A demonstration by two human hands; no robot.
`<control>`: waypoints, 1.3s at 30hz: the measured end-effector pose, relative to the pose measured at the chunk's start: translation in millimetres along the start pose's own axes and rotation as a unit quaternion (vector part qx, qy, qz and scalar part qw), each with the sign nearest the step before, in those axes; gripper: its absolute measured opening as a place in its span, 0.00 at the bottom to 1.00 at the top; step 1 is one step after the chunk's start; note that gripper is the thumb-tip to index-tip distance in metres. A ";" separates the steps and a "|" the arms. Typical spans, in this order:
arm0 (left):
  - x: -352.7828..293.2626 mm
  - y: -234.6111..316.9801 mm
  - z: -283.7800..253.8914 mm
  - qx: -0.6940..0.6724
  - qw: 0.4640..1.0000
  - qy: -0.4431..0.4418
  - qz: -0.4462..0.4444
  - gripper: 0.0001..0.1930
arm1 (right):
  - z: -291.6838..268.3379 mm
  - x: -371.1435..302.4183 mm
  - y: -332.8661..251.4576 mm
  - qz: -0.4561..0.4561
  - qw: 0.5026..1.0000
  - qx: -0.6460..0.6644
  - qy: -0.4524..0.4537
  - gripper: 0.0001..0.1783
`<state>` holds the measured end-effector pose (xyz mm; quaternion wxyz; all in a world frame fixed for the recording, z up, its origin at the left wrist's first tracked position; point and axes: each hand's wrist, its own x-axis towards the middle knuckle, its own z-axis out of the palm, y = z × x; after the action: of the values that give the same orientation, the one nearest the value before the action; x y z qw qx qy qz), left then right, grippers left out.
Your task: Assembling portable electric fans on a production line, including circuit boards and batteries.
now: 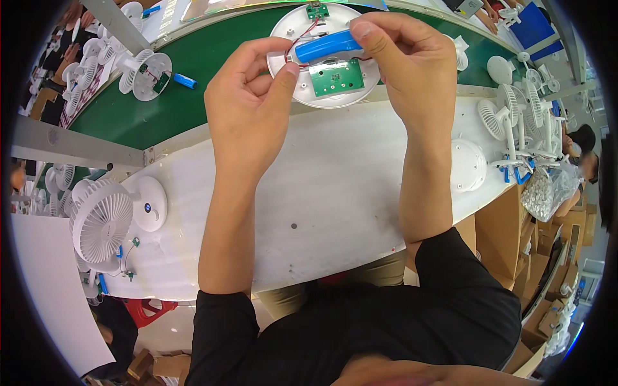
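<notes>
2 hands grip 1 blue cylindrical battery (326, 46) over the white fan base (290, 29): left hand (248, 103) fingers pinch its end, right hand (412, 71) fingers clasp its top. Seating step; next needs careful wire routing.

Brown cardboard boxes (553, 302) stacked at lower right; clear plastic bag (547, 190) above them.

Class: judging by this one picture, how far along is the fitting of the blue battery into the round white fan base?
Done: the green circuit board already sits in the round white base, red wires attached. In hand: left hand and right hand hold the blue battery just above the base. Left: the battery is not yet seated, and the base lies open.
</notes>
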<state>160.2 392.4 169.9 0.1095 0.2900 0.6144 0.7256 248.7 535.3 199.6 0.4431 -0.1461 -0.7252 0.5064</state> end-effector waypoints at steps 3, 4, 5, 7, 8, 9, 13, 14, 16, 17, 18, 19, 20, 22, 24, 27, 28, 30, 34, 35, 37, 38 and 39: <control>-0.3 -1.2 0.2 -0.003 1.000 -0.010 -0.013 0.15 | -2.5 -0.8 6.5 -0.041 0.996 -0.077 -0.035 0.10; -0.1 -0.9 0.7 -0.003 1.000 -0.012 -0.013 0.15 | -3.7 0.0 8.3 -0.041 0.996 -0.078 -0.033 0.10; -0.1 -0.5 1.1 -0.012 1.000 -0.009 -0.011 0.14 | -4.8 1.6 10.6 -0.062 0.992 -0.108 -0.033 0.09; -1.0 0.9 1.0 -0.031 1.000 -0.002 -0.007 0.13 | -6.0 5.5 16.2 -0.103 0.980 -0.166 -0.033 0.08; -1.8 1.8 0.1 -0.039 0.999 0.001 -0.005 0.12 | -5.7 7.0 19.1 -0.123 0.973 -0.195 -0.034 0.08; -1.7 2.5 0.4 -0.040 0.999 -0.001 -0.005 0.12 | -6.6 9.2 23.2 -0.123 0.972 -0.196 -0.031 0.08; -4.8 7.8 -3.2 -0.021 1.000 0.016 -0.013 0.13 | -7.7 16.5 37.3 0.086 0.981 0.074 -0.156 0.08; -5.1 7.5 -5.0 -0.023 1.000 0.012 -0.014 0.13 | -8.0 17.1 37.9 0.087 0.982 0.072 -0.153 0.08; -3.6 5.8 -11.8 -0.005 1.000 0.009 -0.001 0.13 | -8.9 16.7 37.7 0.016 0.978 0.081 -0.190 0.09; -2.3 4.5 -15.4 0.002 1.000 0.005 0.005 0.13 | -10.0 16.5 37.4 -0.019 0.975 0.082 -0.207 0.09; -0.9 3.2 -18.1 0.008 1.000 -0.001 0.012 0.13 | -12.1 17.0 37.5 -0.053 0.970 0.081 -0.222 0.10; 1.9 2.3 -13.5 0.013 1.000 -0.013 0.010 0.14 | -20.9 19.7 43.9 -0.040 0.968 0.073 -0.237 0.13; 0.1 2.3 -15.1 0.027 0.999 -0.016 0.008 0.14 | -18.6 20.7 47.0 -0.063 0.967 0.046 -0.244 0.14; 0.1 -5.6 -30.9 0.078 0.997 -0.010 0.025 0.14 | -8.7 10.9 21.8 -0.059 0.966 -0.053 -0.246 0.14; 2.9 -3.8 -40.9 0.117 0.993 -0.018 0.026 0.13 | 4.1 18.5 27.5 -0.147 0.955 -0.101 -0.237 0.14; -1.0 4.9 -48.8 0.145 0.989 -0.039 0.014 0.12 | -20.6 13.5 23.1 -0.252 0.945 -0.165 -0.126 0.19; 1.8 9.0 -44.2 0.146 0.989 -0.033 0.009 0.11 | -43.8 19.4 18.4 -0.226 0.957 -0.128 -0.131 0.20; 4.1 6.6 -43.7 0.154 0.987 -0.046 -0.003 0.10 | -87.9 -4.6 -21.6 0.037 0.963 -0.260 -0.053 0.17; -4.5 11.2 -45.3 0.163 0.984 -0.074 -0.017 0.08 | -132.7 -81.2 -9.9 0.107 0.874 -0.467 0.077 0.13; -6.4 10.4 -44.7 0.160 0.984 -0.076 -0.015 0.08 | -147.4 -109.1 13.8 0.110 0.860 -0.488 0.102 0.14; -11.5 5.8 -46.7 0.163 0.984 -0.075 -0.014 0.08 | -162.0 -159.7 44.7 0.138 0.805 -0.559 0.146 0.19; 4.3 0.7 -36.3 0.160 0.986 -0.055 0.010 0.08 | -162.3 -145.8 60.7 0.183 0.792 -0.558 0.171 0.20; 2.0 -3.5 -35.4 0.164 0.985 -0.057 0.007 0.08 | -156.7 -157.9 65.4 0.187 0.792 -0.556 0.169 0.20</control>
<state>138.2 364.8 164.4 0.0901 0.3490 0.7159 0.5980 446.3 554.9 79.8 0.2973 -0.5832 -0.7539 0.0565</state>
